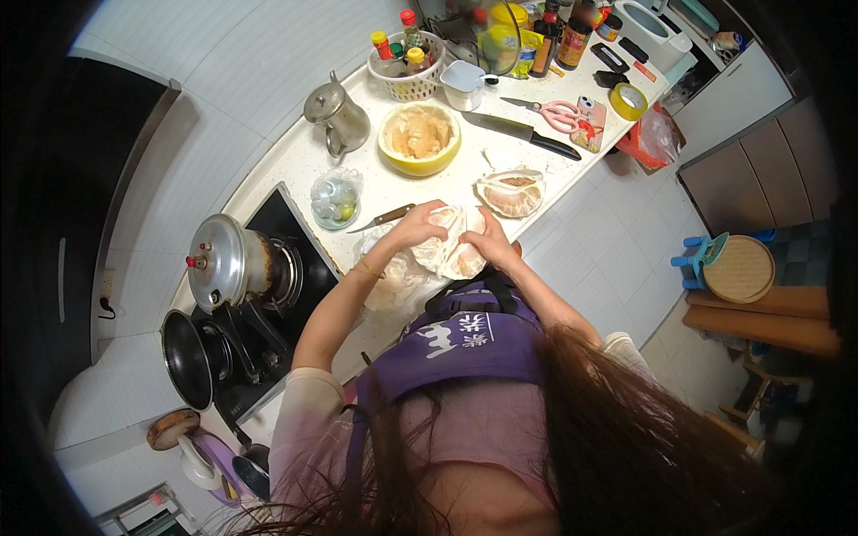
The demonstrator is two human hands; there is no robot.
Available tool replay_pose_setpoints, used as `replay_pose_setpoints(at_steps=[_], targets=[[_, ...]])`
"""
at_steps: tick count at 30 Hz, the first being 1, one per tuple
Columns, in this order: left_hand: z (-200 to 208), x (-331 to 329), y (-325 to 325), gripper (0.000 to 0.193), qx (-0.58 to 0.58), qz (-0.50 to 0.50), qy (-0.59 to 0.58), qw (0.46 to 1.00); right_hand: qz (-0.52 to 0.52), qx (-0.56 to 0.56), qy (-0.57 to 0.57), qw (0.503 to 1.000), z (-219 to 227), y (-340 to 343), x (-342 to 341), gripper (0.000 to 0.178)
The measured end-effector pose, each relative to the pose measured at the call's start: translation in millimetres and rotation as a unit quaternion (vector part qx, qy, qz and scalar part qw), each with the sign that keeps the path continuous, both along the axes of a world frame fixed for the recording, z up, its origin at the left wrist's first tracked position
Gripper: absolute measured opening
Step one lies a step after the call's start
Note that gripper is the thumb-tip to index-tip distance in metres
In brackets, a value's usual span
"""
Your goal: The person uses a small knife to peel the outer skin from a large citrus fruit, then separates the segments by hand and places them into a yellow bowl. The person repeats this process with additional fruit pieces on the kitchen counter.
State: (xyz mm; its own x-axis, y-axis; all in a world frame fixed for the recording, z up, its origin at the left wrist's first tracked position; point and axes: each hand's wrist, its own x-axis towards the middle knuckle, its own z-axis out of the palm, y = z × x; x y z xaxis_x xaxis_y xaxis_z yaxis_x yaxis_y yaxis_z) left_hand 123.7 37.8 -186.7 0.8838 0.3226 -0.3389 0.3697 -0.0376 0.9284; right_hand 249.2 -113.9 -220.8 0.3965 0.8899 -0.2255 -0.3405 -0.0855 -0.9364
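A large chunk of peeled pomelo [451,243] is gripped between both hands near the counter's front edge, white pith covering most of it. My left hand [418,227] wraps its left side, and my right hand [490,239] holds the right side with the thumb pressed in toward the middle. Right of the hands, another pomelo piece [513,194] lies on the counter, pinkish flesh showing. Beyond them sits a hollowed pomelo rind [418,138], yellow outside. A small knife with a wooden handle [393,214] lies beside my left hand. Whitish peel scraps [399,281] rest under my left wrist.
A black-handled kitchen knife [523,132], pink scissors [559,114] and a phone [588,123] lie at the far right. A metal jug [338,116] and a plastic bag with green fruit [338,198] stand left. Farther left, a pressure cooker [225,262] and a black pan [186,360] occupy the stove.
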Motion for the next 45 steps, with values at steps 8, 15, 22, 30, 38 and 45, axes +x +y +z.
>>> replay_pose_setpoints(at_steps=[8, 15, 22, 30, 38, 45], targets=[[30, 2, -9, 0.042, 0.051, 0.040, -0.052, 0.996, -0.017, 0.027, -0.280, 0.959, 39, 9, 16, 0.056], [52, 4, 4, 0.039, 0.148, -0.023, -0.009, 0.989, -0.014, 0.020, -0.338, 0.941, 51, 10, 11, 0.051], [39, -2, -7, 0.028, 0.019, 0.032, 0.002, 0.999, 0.009, 0.034, -0.313, 0.949, 70, 6, 15, 0.049], [46, -3, -3, 0.036, -0.062, -0.005, -0.007, 0.998, -0.011, 0.089, -0.405, 0.910, 74, 4, 13, 0.044], [17, -5, -6, 0.033, -0.036, 0.000, 0.008, 0.999, 0.053, 0.072, -0.414, 0.906, 48, 8, 19, 0.048], [-23, 0, 9, 0.033, 0.010, 0.037, 0.004, 0.999, -0.104, -0.057, -0.374, 0.920, 46, -21, 68, 0.036]])
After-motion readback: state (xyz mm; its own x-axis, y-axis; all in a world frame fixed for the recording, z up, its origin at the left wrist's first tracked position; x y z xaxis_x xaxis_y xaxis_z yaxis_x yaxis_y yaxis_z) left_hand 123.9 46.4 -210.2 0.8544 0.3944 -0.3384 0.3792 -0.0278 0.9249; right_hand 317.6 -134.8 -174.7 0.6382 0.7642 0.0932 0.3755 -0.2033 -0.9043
